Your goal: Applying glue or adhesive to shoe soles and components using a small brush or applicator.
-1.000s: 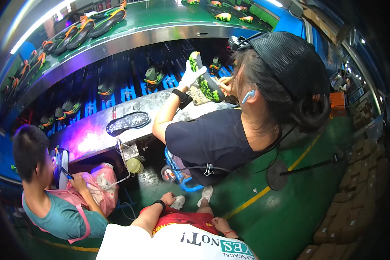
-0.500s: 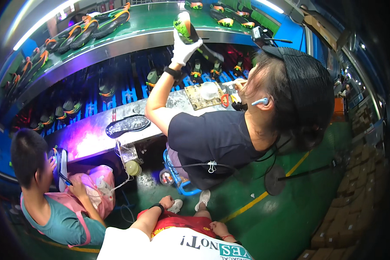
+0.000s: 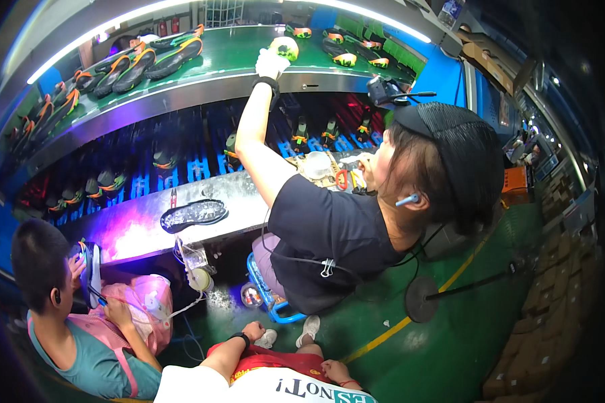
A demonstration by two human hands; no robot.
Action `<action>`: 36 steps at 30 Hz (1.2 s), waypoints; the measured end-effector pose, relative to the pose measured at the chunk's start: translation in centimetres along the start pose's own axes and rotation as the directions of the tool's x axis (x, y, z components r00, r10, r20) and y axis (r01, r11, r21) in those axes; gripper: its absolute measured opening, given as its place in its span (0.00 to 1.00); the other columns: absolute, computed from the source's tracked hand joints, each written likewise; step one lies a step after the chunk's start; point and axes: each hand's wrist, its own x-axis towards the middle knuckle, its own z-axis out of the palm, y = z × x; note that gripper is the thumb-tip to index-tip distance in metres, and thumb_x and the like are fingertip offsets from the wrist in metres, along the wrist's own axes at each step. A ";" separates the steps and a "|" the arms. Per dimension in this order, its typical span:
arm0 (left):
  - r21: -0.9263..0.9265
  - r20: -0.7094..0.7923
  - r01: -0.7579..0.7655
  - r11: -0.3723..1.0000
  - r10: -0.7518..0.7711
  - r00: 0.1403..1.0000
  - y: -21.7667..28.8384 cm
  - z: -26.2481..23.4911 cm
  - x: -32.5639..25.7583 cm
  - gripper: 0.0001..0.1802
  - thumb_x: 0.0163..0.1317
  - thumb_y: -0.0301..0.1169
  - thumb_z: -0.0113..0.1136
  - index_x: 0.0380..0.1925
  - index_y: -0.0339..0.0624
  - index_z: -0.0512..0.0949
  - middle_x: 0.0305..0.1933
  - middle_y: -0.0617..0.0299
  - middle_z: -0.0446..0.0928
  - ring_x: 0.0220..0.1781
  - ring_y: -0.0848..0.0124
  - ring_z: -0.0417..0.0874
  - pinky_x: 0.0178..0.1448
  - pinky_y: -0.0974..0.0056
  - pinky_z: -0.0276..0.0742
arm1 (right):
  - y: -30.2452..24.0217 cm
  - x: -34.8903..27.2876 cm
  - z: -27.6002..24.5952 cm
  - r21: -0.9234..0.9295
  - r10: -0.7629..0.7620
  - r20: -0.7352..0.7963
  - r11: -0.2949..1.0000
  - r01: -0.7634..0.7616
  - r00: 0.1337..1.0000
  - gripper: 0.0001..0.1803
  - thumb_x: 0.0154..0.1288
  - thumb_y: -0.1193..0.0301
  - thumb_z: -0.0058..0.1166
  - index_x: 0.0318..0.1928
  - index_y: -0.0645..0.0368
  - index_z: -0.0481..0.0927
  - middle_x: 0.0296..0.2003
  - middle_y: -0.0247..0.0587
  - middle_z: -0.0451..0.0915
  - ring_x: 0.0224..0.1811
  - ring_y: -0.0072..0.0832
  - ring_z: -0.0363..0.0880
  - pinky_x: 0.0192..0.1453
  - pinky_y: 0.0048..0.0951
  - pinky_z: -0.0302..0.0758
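Note:
At the lower edge, my left hand (image 3: 252, 330), with a black band on its wrist, rests by my left knee above a white shoe (image 3: 266, 338). It holds nothing that I can see, and its fingers look loosely spread. My right hand (image 3: 336, 371), a thin red cord at its wrist, lies on my red shorts (image 3: 292, 363) with nothing in it. In front of me a co-worker in black reaches up with a white-gloved hand (image 3: 271, 64) gripping a green-and-orange shoe (image 3: 284, 48) at the upper green conveyor (image 3: 245, 50).
A dark shoe sole (image 3: 193, 215) lies on the metal bench (image 3: 242, 191). Several shoes stand on blue holders behind it. At left, another worker in teal brushes a shoe (image 3: 91, 272). A blue stool (image 3: 265, 289) stands under the co-worker; stacked cartons (image 3: 544, 322) line the right.
The co-worker's gloved hand has stretched farther toward the upper conveyor, carrying the shoe with it. The co-worker's head has tipped back. My hands have stayed on my legs; the view has shifted slightly.

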 end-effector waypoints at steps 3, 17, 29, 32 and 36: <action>0.030 -0.030 -0.043 0.999 0.044 0.999 -0.4 0.6 0.5 0.17 0.50 0.39 0.56 0.37 0.41 0.79 0.38 0.48 0.79 0.43 0.56 0.80 0.49 0.58 0.73 | 0.5 0.1 0.0 -0.013 -0.027 -0.022 1.000 0.027 0.999 0.12 0.61 0.65 0.46 0.37 0.54 0.80 0.28 0.33 0.82 0.28 0.25 0.81 0.36 0.25 0.75; -0.004 0.025 -0.004 1.000 0.004 1.000 0.3 -0.3 0.0 0.18 0.50 0.38 0.56 0.40 0.42 0.78 0.42 0.48 0.78 0.47 0.56 0.78 0.52 0.59 0.72 | -0.9 -0.1 -1.1 0.016 -0.009 -0.008 1.000 0.009 1.000 0.12 0.61 0.66 0.46 0.38 0.55 0.81 0.27 0.35 0.82 0.27 0.25 0.81 0.37 0.26 0.75; -0.008 0.017 0.010 1.000 -0.010 1.000 0.5 0.1 0.0 0.18 0.50 0.39 0.56 0.39 0.42 0.78 0.42 0.49 0.78 0.47 0.56 0.78 0.52 0.59 0.72 | -0.5 -0.2 -1.1 0.006 0.004 -0.017 1.000 -0.004 1.000 0.13 0.60 0.64 0.46 0.37 0.55 0.81 0.28 0.35 0.82 0.27 0.25 0.81 0.38 0.26 0.75; -0.018 0.027 0.013 1.000 -0.013 1.000 0.5 0.0 0.0 0.18 0.50 0.38 0.56 0.40 0.43 0.78 0.42 0.49 0.78 0.47 0.57 0.78 0.53 0.60 0.72 | -0.7 -0.3 -1.2 -0.001 0.010 -0.015 1.000 -0.011 1.000 0.13 0.61 0.64 0.45 0.38 0.55 0.81 0.28 0.34 0.82 0.28 0.25 0.81 0.39 0.26 0.75; -0.016 0.027 0.012 1.000 -0.012 1.000 0.3 -0.3 -0.3 0.18 0.49 0.38 0.56 0.41 0.44 0.78 0.43 0.49 0.78 0.47 0.57 0.78 0.53 0.60 0.72 | -0.9 -0.2 -1.2 -0.034 -0.012 -0.013 0.999 0.012 1.000 0.13 0.61 0.64 0.45 0.38 0.55 0.81 0.28 0.34 0.82 0.28 0.25 0.81 0.39 0.26 0.75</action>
